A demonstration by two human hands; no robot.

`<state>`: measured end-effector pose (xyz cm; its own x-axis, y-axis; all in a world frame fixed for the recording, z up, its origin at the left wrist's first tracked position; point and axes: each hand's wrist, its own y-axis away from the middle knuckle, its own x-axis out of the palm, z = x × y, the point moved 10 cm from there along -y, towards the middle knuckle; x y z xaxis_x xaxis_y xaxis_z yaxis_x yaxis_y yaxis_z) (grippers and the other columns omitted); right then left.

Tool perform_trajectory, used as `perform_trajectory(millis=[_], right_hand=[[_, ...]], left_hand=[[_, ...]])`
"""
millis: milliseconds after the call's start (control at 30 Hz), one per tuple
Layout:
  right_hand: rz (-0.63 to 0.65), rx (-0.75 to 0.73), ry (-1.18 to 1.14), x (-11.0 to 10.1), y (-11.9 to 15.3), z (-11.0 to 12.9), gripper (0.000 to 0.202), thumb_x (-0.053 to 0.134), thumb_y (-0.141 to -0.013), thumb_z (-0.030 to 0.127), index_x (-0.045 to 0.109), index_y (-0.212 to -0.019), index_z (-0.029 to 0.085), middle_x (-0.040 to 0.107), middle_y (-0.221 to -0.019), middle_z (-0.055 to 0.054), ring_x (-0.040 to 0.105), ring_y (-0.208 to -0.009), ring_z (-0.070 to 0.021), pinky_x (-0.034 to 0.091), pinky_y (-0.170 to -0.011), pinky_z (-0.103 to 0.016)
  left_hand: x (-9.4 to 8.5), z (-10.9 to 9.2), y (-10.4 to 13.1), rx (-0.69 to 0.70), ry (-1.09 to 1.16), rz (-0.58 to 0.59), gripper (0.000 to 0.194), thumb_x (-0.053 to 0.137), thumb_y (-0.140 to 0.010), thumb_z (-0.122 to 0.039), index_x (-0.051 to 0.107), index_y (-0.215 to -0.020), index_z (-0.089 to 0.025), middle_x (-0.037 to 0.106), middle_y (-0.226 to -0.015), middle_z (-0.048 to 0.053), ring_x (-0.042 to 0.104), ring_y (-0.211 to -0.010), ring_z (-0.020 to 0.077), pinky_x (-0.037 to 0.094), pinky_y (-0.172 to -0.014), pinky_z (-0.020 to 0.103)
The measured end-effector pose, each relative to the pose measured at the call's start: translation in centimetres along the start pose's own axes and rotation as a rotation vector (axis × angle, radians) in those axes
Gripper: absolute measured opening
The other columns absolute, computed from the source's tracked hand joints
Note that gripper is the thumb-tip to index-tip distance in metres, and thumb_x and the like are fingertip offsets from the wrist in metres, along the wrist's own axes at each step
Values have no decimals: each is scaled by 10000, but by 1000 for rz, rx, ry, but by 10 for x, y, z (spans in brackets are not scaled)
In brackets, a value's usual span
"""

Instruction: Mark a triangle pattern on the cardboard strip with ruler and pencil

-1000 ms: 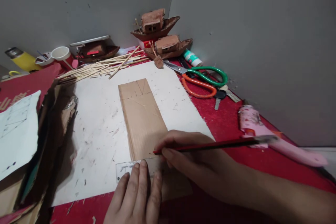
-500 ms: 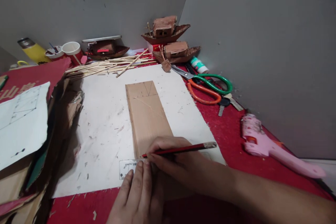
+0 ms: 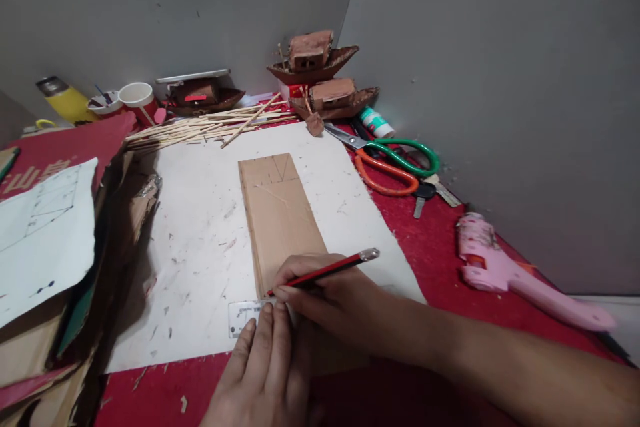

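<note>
My right hand (image 3: 330, 293) is closed around a red and black pencil (image 3: 330, 270). The pencil's tip meets the cardboard strip (image 3: 283, 220) near its left edge, just above a clear ruler (image 3: 243, 317). With fingers stretched out, my left hand (image 3: 265, 360) presses the ruler flat across the strip. Pencil lines, among them a V shape, mark the far end of the cardboard. Both hands cover most of the ruler and the strip's near part. Under everything lies a white sheet (image 3: 190, 233) with scraps on it.
Green and orange scissors (image 3: 385, 157), keys (image 3: 425, 193) and a pink glue gun (image 3: 485, 253) lie to the right. Behind are wooden sticks (image 3: 200, 128), model boats (image 3: 333, 97), cups (image 3: 137, 100) and a yellow bottle (image 3: 70, 103). Stacked cardboard (image 3: 117, 213) with a drawn sheet (image 3: 50, 233) stands left.
The pencil has tilted more upright in my right hand, and its tip has shifted slightly left along the ruler. My left hand stays on the ruler.
</note>
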<state>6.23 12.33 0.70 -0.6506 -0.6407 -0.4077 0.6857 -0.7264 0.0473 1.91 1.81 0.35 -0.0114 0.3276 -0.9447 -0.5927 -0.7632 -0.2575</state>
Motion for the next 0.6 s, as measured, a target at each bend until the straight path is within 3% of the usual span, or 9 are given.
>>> perform_trajectory(millis=[367, 600], right_hand=[[50, -39, 50, 4, -1, 5, 198, 462, -982, 213, 644, -918, 170, 688, -912, -35, 630, -870, -156, 466, -809, -278], [-10, -32, 123, -11, 1, 5, 254, 450, -957, 187, 548, -723, 186, 585, -707, 13, 535, -656, -117, 421, -649, -245]], left_hand=[[-2, 0, 2, 5, 11, -25, 471, 380, -1003, -425, 599, -1304, -138, 658, -1279, 138, 583, -1202, 251, 462, -995, 327], [-1, -3, 3, 33, -5, -14, 505, 407, -993, -437, 557, -1367, -133, 646, -1298, 150, 577, -1215, 278, 460, -1002, 357]])
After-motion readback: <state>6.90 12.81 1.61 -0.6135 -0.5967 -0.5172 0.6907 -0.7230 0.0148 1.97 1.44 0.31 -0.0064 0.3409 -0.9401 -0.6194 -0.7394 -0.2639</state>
